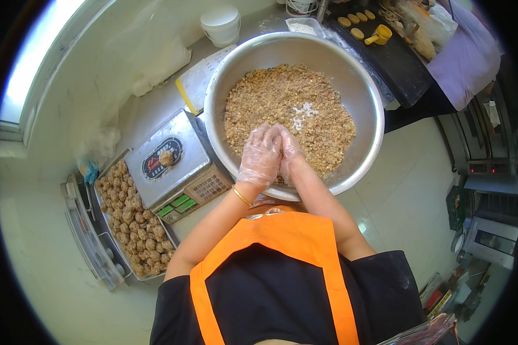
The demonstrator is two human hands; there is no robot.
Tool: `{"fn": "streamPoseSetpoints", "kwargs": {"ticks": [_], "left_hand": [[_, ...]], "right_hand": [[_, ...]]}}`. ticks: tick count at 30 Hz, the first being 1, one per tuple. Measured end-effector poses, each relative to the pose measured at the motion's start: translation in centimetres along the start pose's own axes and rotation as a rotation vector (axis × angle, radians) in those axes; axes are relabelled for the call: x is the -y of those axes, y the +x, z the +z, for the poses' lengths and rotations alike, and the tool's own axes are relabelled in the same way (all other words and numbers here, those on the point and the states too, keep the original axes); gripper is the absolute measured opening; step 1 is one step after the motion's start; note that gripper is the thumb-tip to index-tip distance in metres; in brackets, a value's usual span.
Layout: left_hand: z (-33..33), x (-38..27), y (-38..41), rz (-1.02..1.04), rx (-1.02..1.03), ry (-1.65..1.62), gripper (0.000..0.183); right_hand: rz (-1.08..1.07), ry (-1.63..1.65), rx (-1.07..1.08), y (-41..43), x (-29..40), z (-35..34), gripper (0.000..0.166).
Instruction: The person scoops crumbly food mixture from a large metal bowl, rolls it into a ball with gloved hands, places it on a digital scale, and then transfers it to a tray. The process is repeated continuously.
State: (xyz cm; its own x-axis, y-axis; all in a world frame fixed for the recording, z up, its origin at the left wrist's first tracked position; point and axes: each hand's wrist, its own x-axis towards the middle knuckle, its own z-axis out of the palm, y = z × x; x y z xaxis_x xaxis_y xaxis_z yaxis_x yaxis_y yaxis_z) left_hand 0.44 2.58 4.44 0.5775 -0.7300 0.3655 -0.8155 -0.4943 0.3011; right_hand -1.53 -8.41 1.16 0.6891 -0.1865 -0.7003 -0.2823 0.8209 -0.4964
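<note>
Both my hands wear clear plastic gloves and are pressed together over the near side of a large steel bowl (362, 142). My left hand (260, 156) lies on the left, its fingers against my right hand (290, 151); whether anything is between the palms is hidden. A crumbly, nutty mixture (280, 95) fills the bowl's bottom, with a patch of white powder (304, 113) on it. Left of the bowl, one ball of the mixture (165, 158) rests on the steel platform of a digital scale (190, 157). Beyond the scale, a tray (108, 220) holds many similar balls (134, 224).
A lidded white bucket (220, 26) and a tub of white powder (302, 27) stand behind the bowl. At upper right, a black baking tray (388, 64) bears several flat rounds and a yellow scoop (379, 35), beside another person in a light purple top (466, 56).
</note>
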Motion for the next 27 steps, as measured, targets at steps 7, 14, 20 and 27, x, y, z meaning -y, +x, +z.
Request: {"fn": "streamPoseSetpoints", "kwargs": {"ticks": [7,14,20,27], "left_hand": [[-3.1,1.7,1.0,-0.393,0.219,-0.417,0.071],[-0.1,6.2,-1.6,-0.592,-0.004,-0.578,0.049],[-0.8,6.9,-1.6,-0.763,0.066,-0.928,0.047],[-2.1,5.1,-0.2,-0.734,0.079,-1.078,0.042]], "right_hand": [[0.156,-0.066,0.304,1.1,2.3,-3.9,0.052],[-0.474,-1.841,0.099,1.0,1.1,-4.6,0.041],[-0.537,-1.543,0.000,3.0,2.1,-6.5,0.029],[0.104,0.056,0.298,0.6,5.6,-5.9,0.034]]}}
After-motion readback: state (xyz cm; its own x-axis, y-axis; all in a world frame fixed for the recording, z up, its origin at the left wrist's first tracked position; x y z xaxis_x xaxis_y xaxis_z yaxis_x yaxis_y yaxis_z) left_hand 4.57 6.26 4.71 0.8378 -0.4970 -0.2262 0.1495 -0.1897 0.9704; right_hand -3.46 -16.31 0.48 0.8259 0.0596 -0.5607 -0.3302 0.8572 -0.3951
